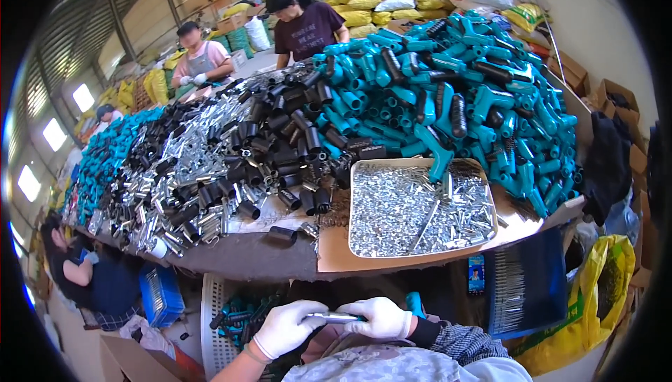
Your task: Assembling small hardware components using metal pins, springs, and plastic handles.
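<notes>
Low in front of me, my left hand and my right hand, both in white gloves, pinch a slim silvery metal rod between them. Its ends disappear under my fingers. Just behind my right hand a teal plastic piece shows in part. Beyond my hands, at the table's near edge, a cream-rimmed tray holds many small metal parts and a longer thin rod. One teal pistol-shaped housing overhangs the tray's far rim.
Teal housings pile high at right; black sleeves and metal tubes spread leftward. Beneath the table edge are a white crate, a phone, a blue bin and a yellow sack. Co-workers stand across the table.
</notes>
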`<state>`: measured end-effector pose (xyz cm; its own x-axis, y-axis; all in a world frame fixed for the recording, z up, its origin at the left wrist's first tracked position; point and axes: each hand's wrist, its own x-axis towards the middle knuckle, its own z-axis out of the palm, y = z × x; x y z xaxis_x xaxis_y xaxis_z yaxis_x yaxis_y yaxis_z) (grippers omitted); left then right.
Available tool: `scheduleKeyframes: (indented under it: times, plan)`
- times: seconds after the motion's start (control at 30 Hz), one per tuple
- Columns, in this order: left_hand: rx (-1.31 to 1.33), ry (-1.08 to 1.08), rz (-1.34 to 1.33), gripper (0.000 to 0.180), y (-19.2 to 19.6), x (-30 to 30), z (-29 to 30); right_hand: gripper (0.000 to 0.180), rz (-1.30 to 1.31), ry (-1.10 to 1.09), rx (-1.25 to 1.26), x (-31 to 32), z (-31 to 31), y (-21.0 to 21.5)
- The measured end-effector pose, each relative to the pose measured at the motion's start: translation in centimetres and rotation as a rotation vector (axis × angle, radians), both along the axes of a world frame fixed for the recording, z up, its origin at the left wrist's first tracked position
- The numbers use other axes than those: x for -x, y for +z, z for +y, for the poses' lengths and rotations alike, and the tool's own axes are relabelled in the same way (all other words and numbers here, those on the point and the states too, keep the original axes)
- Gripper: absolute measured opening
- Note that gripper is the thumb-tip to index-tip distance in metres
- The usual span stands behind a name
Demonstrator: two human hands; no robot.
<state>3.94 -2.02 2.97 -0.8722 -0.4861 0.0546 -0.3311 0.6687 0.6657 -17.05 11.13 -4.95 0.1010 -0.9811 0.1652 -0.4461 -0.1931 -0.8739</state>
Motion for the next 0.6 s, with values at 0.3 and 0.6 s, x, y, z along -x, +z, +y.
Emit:
scheduleKeyframes:
  times: [0.3,0.6]
  plan:
    - [-0.174,0.122,-0.119,0.035,1.1,0.0,-0.8,0.042,0.044,-0.069,-0.029,0.1,0.4,1.5]
    - [-0.163,0.208,-0.101,0.031,2.6,0.7,0.1,0.043,0.079,-0.055,-0.02,0.6,0.2,1.1]
